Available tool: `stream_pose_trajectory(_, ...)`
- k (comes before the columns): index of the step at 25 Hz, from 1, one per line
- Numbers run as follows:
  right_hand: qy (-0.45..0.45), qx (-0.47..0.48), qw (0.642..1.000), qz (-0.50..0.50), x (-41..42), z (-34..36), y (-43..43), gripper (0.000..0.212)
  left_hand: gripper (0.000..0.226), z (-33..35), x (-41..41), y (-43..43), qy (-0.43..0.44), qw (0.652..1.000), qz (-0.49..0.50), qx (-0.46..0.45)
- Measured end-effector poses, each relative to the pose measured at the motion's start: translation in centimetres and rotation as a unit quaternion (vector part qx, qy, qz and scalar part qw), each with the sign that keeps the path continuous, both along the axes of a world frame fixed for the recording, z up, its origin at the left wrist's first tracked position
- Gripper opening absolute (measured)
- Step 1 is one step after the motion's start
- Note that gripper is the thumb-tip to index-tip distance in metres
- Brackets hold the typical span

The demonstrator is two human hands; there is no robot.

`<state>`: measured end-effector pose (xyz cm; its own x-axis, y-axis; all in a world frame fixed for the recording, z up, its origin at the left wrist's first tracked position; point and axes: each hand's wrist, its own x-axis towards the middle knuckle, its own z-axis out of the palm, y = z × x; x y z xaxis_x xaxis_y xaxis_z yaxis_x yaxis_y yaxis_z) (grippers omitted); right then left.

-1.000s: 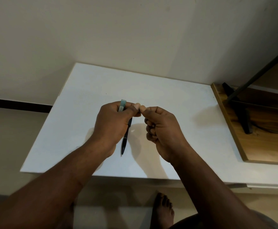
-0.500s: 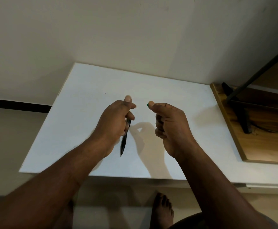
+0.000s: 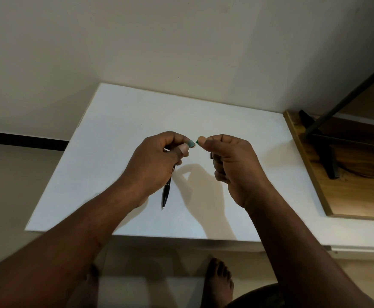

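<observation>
Left grip clenched round a slim dark pen, held above the white surface with its tip hanging down and its teal top end poking out by the thumb. Right grip pinches a tiny green piece just beside that end, not touching. Pen likely light, stiff, smooth plastic, best held mid-barrel; green piece looks easy to drop, so pinch its sides with fingertips only.
</observation>
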<state>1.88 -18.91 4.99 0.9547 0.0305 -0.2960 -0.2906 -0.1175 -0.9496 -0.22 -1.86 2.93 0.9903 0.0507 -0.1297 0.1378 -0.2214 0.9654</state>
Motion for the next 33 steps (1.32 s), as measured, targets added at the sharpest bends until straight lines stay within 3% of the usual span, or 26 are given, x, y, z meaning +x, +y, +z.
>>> stream_pose_trajectory(19,-0.100,-0.187,0.976,0.050,0.11,0.23,-0.72,0.014,0.021,0.19,-0.08,0.29,-0.027,0.998,-0.026,0.048)
stream_pose_trajectory(33,-0.107,-0.209,0.970,0.064,0.24,0.16,-0.78,0.015,0.020,0.03,-0.03,0.19,-0.026,0.998,-0.025,0.057)
